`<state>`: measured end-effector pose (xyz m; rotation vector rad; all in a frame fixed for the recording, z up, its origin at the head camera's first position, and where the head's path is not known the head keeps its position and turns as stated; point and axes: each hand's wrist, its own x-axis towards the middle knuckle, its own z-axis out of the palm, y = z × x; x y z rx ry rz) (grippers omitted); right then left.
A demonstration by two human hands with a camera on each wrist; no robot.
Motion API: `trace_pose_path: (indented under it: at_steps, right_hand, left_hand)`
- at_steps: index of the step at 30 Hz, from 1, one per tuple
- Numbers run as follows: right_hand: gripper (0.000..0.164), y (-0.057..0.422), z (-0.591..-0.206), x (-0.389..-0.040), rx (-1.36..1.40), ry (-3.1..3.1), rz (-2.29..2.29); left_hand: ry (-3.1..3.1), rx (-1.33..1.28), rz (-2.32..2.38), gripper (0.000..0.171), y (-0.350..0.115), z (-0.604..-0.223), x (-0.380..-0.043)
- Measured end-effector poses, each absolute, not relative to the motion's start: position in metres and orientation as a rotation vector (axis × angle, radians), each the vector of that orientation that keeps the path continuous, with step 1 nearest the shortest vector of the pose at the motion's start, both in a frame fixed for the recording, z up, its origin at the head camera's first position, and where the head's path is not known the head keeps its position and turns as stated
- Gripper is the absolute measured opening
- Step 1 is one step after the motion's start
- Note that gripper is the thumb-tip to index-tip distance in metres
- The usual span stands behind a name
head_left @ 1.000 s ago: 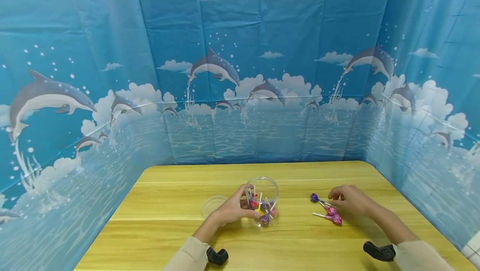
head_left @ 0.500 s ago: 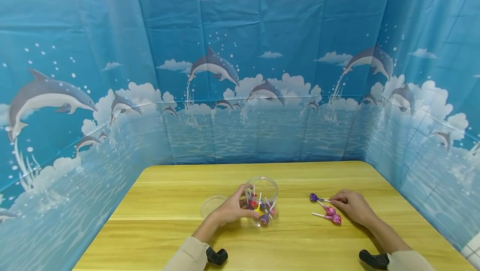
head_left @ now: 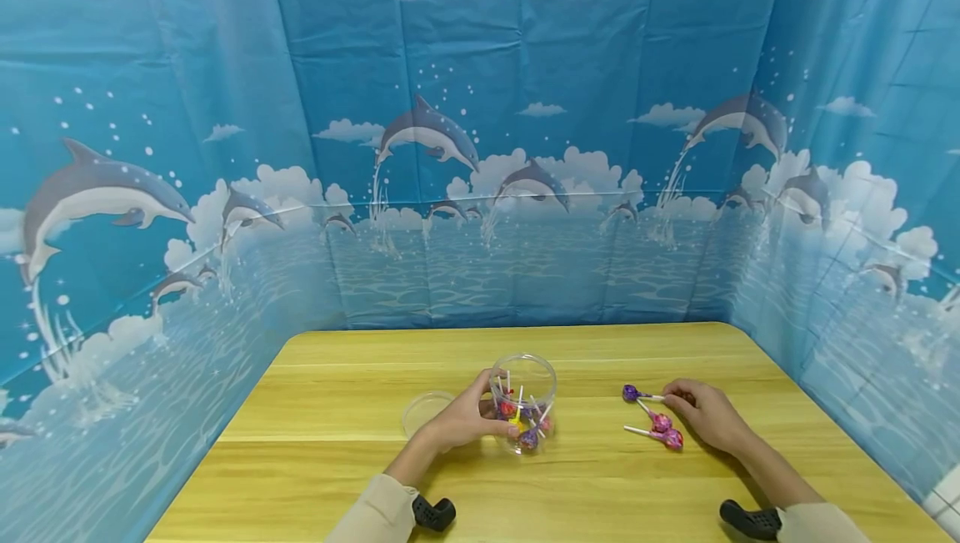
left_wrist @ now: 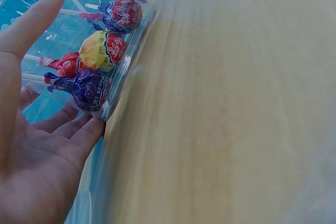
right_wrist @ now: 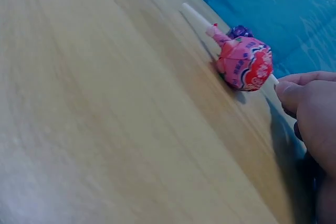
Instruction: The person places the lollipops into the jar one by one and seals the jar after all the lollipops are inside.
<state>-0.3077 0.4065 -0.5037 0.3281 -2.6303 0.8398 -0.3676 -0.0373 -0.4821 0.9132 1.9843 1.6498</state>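
Observation:
My left hand (head_left: 467, 419) holds the side of a clear plastic jar (head_left: 538, 389), thumb in front and fingers behind. The jar stands upright and uncovered, with several wrapped lollipops inside; a yellow one (left_wrist: 97, 51) and a purple one (left_wrist: 89, 90) show through its wall in the left wrist view. To the right, my right hand (head_left: 705, 414) pinches the white stick end of a purple lollipop (head_left: 630, 394) between thumb and finger. Close in front of that hand lie two pink lollipops (head_left: 672, 439), one against the other. In the right wrist view, a pink lollipop (right_wrist: 245, 64) partly covers the purple one.
A clear round lid (head_left: 427, 414) lies flat on the table left of the jar, partly behind my left hand. The wooden table (head_left: 360, 376) ends at a blue dolphin-print curtain (head_left: 480, 276) at the back and sides.
My right hand has come down to the purple lollipop and taken its stick; the lollipop has shifted very slightly right. The left hand and the jar stay in place.

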Motion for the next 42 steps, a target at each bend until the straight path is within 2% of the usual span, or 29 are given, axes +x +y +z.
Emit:
trace_pose_path:
  at_steps: [6,15,31,42]
  right_hand:
    - [0.009,0.407,-0.497,-0.303,0.283,-2.617,0.906]
    - [0.017,0.402,-0.482,-0.31,0.242,-2.631,0.902]
    - [0.019,0.377,-0.454,-0.318,0.323,-2.631,0.986]
    - [0.016,0.353,-0.431,-0.331,0.438,-2.602,0.966]
  left_hand:
    - [1.983,0.913,1.643,0.099,-0.038,-0.482,-0.368]
    - [1.967,0.896,1.652,0.092,-0.038,-0.481,-0.367]
    - [1.973,0.913,1.647,0.085,-0.037,-0.48,-0.368]
    - [1.984,0.925,1.638,0.098,-0.038,-0.483,-0.369]
